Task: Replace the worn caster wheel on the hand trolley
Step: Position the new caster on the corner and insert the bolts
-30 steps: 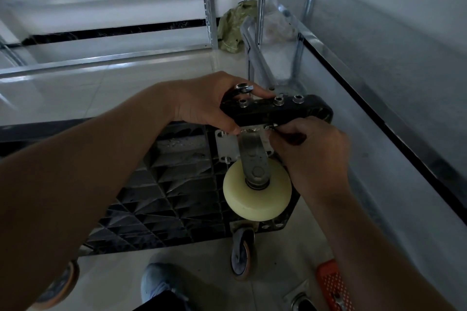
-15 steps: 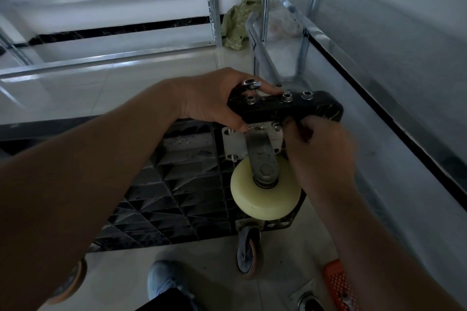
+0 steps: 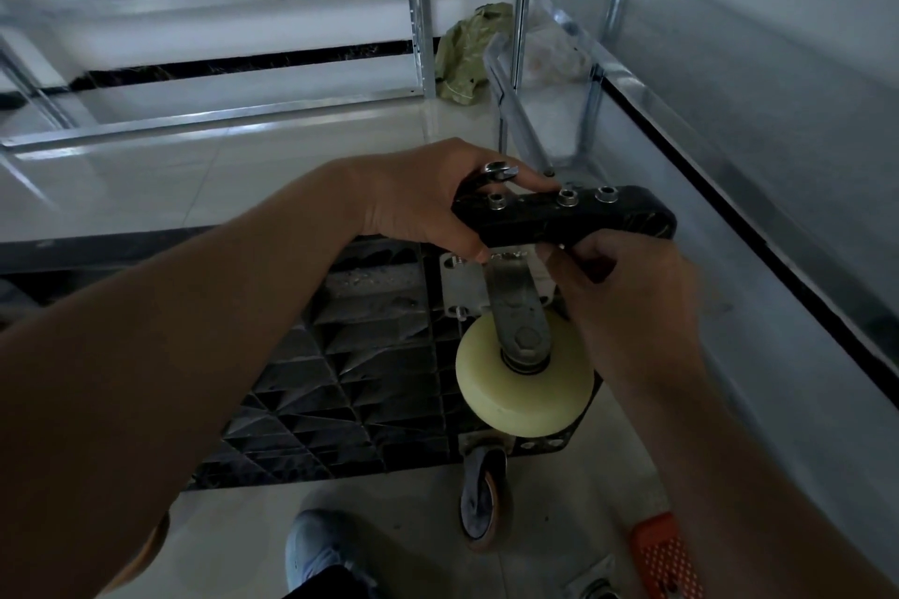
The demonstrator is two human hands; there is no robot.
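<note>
Head view: left hand (image 3: 418, 199) grips the trolley's black edge (image 3: 564, 221); right hand (image 3: 627, 292) pinches beside the cream caster wheel (image 3: 523, 377), contents hidden.

What I can't make out from here

My right hand (image 3: 627, 287) covers whatever its curled fingers work at under the trolley's black edge (image 3: 564, 221), and part of the caster plate (image 3: 459, 282). The orange basket (image 3: 666, 559) and my shoe (image 3: 321, 554) are cut off at the bottom edge; the green bag (image 3: 462, 58) is blurred.

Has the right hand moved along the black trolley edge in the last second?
No. The right hand grips the same spot on the trolley edge, beside the cream wheel; only the camera shifted.
</note>
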